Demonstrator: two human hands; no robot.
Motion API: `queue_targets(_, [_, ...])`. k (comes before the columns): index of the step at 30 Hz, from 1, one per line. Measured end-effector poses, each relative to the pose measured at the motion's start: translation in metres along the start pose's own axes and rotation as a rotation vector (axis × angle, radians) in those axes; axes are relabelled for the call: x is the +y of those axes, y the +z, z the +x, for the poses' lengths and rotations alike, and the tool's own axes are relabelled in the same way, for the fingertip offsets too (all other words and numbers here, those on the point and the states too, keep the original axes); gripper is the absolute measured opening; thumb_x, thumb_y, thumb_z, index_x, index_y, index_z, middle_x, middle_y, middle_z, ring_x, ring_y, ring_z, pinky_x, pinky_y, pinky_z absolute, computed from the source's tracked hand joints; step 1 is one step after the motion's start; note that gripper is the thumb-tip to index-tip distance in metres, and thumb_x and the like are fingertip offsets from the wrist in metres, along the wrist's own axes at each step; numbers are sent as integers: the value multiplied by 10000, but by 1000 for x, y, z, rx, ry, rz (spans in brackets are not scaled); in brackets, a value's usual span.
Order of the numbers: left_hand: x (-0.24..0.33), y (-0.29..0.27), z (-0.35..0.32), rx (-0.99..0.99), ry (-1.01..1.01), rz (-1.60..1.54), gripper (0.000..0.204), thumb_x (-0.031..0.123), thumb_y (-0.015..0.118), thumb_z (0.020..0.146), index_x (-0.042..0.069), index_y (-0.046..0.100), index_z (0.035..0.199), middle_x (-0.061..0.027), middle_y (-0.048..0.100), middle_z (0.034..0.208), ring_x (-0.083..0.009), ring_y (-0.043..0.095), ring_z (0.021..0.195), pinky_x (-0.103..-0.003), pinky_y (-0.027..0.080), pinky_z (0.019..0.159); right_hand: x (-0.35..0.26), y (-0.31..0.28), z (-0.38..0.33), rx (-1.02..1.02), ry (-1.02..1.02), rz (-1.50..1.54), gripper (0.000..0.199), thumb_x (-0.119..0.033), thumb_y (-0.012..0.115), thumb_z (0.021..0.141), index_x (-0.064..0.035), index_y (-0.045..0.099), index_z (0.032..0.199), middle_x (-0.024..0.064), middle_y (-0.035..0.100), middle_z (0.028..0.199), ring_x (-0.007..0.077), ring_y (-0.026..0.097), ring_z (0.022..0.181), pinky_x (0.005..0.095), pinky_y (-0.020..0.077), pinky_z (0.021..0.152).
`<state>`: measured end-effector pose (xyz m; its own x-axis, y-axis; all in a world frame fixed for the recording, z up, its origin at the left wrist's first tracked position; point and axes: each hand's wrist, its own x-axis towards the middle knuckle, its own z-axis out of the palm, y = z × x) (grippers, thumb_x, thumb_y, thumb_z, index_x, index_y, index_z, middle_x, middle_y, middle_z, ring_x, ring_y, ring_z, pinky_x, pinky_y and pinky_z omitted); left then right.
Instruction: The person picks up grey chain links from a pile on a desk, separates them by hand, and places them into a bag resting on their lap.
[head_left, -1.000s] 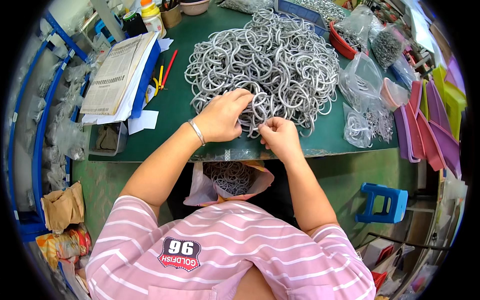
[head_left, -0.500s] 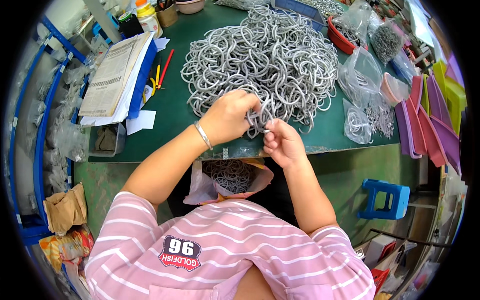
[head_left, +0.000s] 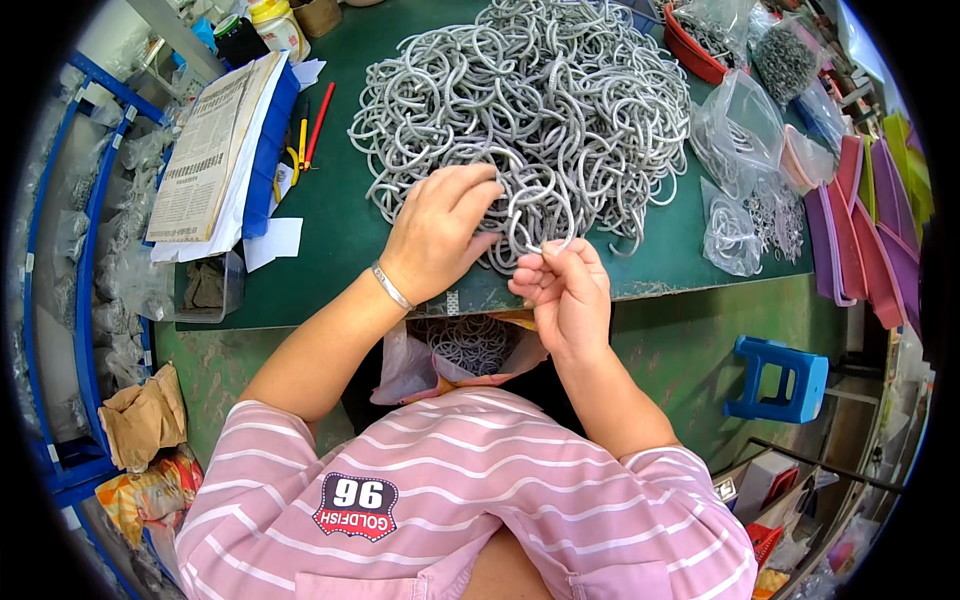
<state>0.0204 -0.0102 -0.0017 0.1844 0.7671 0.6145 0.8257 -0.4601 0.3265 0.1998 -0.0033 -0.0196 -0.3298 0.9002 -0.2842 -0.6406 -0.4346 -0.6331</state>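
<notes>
A big heap of silver-grey curved metal rings (head_left: pixel 470 100) covers the middle of the green table (head_left: pixel 330 270). At the heap's near edge, my right hand (head_left: pixel 568 285) pinches one grey metal ring (head_left: pixel 573 215) between thumb and fingers, its loop standing away from me against the heap. My left hand (head_left: pixel 435 230), with a silver bangle on the wrist, reaches to the rings just left of it. Its fingers are spread from the thumb with nothing visible between them; the fingertips are close to the heap. Below the table edge, an open bag (head_left: pixel 400 370) holds more grey rings (head_left: pixel 470 345).
At left lie newspapers (head_left: pixel 205 150) on a blue folder, a red pen (head_left: pixel 320 125), yellow-handled pliers (head_left: pixel 292 165) and a plastic box (head_left: pixel 230 290). Clear bags (head_left: pixel 735 130) of rings, a red basin (head_left: pixel 695 50) and coloured bins (head_left: pixel 870 250) line the right. A blue stool (head_left: pixel 780 380) stands on the floor.
My left hand has moved a little left and opened its fingers away from the rings. My right hand now shows a whole ring in its pinch. The view has shifted slightly.
</notes>
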Motion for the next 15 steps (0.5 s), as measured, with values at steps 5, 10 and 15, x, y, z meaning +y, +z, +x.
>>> queue_targets(5, [-7, 10, -16, 86, 34, 44, 462, 74, 758, 589, 75, 574, 1014, -81, 570, 1062, -292, 549, 981, -392, 424, 814, 11, -10, 3, 11, 50, 30, 57, -52, 527, 878, -60, 481, 845, 158, 647, 787, 253, 671, 675, 383, 584, 626])
queue_targets(10, [-5, 16, -7, 9, -65, 81, 448, 81, 731, 613, 67, 579, 1035, -67, 598, 1004, -274, 549, 925, -386, 421, 800, -6, 31, 17, -56, 12, 237, 68, -74, 533, 885, -44, 483, 851, 156, 650, 805, 246, 666, 702, 369, 574, 641])
queue_targets(15, [-11, 11, -7, 26, -126, -31, 285, 86, 714, 688, 48, 616, 953, -71, 611, 816, -266, 561, 796, -381, 429, 726, 12, 9, 22, -15, -268, -340, 72, 34, 557, 829, -5, 507, 794, 128, 620, 704, 152, 591, 527, 283, 534, 514])
